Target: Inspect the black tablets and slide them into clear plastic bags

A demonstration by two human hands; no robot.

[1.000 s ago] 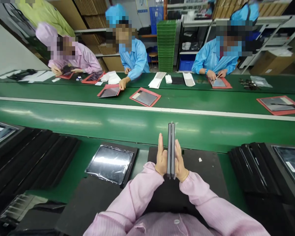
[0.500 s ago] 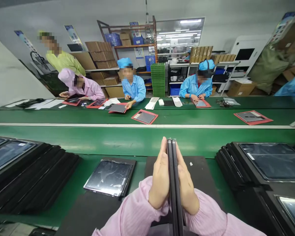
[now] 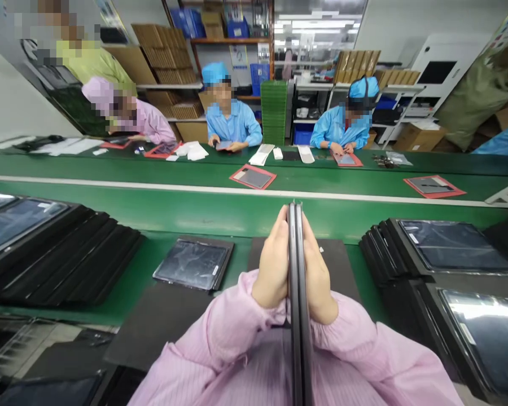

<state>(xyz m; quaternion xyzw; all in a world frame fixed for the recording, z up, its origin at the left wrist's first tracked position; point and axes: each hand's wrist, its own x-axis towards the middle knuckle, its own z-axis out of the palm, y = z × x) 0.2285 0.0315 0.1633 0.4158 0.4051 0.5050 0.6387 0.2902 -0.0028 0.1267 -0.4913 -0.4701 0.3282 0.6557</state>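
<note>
Since half a second ago our hands have raised the panels [image 3: 298, 316] slightly, so their far tip now shows just under the white line on the belt [image 3: 237, 211]. We hold two thin dark panels face to face and on edge, with the narrow edges up. Their long axis runs straight away from us and the far end points across the belt. Our left hand [image 3: 273, 262] and right hand [image 3: 320, 273] lie flat on the outer faces, fingers straight and together, pressing the pair between the palms above a black mat [image 3: 161, 321]. Just left of it a black tray [image 3: 227, 260] holds one screen [image 3: 192, 264]. Stacks of such trays stand at the left [image 3: 88, 265] and at the right [image 3: 389, 248], each top tray with a screen in it.
</note>
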